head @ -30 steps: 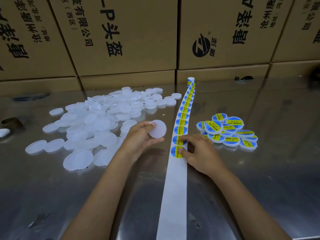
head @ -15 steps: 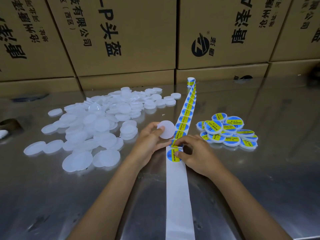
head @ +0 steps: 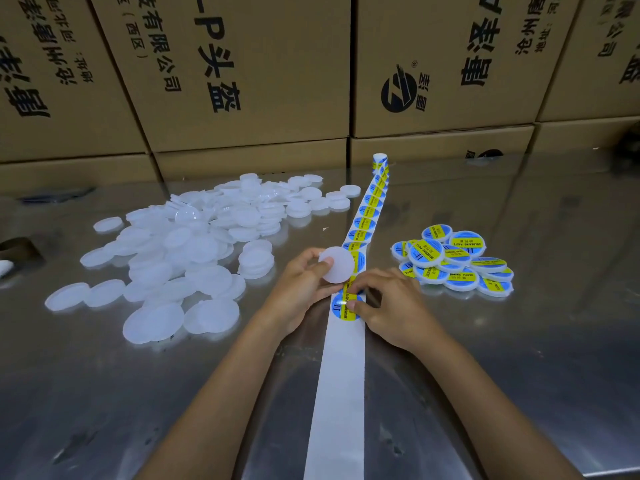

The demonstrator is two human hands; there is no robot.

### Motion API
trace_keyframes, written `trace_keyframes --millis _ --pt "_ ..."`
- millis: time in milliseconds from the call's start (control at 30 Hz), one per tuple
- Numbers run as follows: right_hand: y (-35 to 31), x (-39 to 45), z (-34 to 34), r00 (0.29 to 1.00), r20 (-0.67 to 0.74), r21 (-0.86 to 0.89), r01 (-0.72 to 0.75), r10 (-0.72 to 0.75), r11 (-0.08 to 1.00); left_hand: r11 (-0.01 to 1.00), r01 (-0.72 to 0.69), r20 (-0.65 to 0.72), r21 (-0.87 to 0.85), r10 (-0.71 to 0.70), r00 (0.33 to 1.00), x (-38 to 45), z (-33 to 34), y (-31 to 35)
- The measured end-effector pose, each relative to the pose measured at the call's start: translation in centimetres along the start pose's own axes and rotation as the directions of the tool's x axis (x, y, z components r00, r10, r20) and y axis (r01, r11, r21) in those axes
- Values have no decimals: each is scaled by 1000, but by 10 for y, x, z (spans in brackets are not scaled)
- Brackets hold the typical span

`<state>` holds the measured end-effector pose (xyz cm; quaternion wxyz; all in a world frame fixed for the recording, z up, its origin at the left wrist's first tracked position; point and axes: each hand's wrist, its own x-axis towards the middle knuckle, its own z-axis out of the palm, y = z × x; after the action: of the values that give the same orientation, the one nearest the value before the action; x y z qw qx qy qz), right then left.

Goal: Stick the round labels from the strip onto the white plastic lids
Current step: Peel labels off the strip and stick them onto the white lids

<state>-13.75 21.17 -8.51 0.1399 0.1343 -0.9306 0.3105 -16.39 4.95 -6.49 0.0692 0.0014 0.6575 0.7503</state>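
A long white backing strip (head: 341, 382) runs up the middle of the metal table, with several round blue-and-yellow labels (head: 363, 223) on its far part. My left hand (head: 299, 289) holds a plain white lid (head: 337, 265) just over the strip. My right hand (head: 388, 304) pinches the edge of the nearest label (head: 343, 308), thumb and forefinger on it. A big heap of plain white lids (head: 194, 244) lies to the left. A small pile of labelled lids (head: 450, 261) lies to the right.
Stacked cardboard boxes (head: 242, 71) with black print wall off the back of the shiny metal table (head: 519, 341). A dark object (head: 15, 249) sits at the far left edge.
My left hand has carried the white lid rightward until it is over the strip. My right hand's fingers have closed on the nearest label's edge.
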Motion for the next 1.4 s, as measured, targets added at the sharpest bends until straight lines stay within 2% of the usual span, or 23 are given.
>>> trace_keyframes --millis 167,300,367,433,500,567,633,733,933,1400 --pt "-2 -1 0 998 -4 45 -70 70 997 1000 5 4 -3 -5 1000 1 -1 -2" --pt "-6 -4 -1 999 -38 97 -16 20 995 1000 6 -7 11 -6 1000 2 1 -2" --pt "-11 -4 -4 998 -52 266 -24 39 964 1000 4 -8 20 -4 1000 2 1 -2" --pt "-15 -2 -10 991 -46 526 -85 129 846 999 -1 -8 43 1 1000 1 1 -2" --pt "-17 0 -14 976 -48 706 -116 210 699 1000 0 3 15 0 1000 1 0 -2" --pt "-16 2 -18 960 -54 813 -118 276 570 998 8 15 -58 -7 1000 0 -2 -1" --pt "-17 2 -19 945 -64 860 -111 321 499 994 8 29 -111 -5 1000 0 -4 0" --pt "-16 4 -18 932 -106 861 -89 347 501 979 35 90 -199 -18 996 -2 0 3" --pt "-18 4 -16 930 -183 809 -42 319 586 945 135 247 -297 -60 967 -8 12 6" --pt "-12 8 -6 925 -238 740 -26 297 672 949 122 287 -291 -35 957 -9 16 5"
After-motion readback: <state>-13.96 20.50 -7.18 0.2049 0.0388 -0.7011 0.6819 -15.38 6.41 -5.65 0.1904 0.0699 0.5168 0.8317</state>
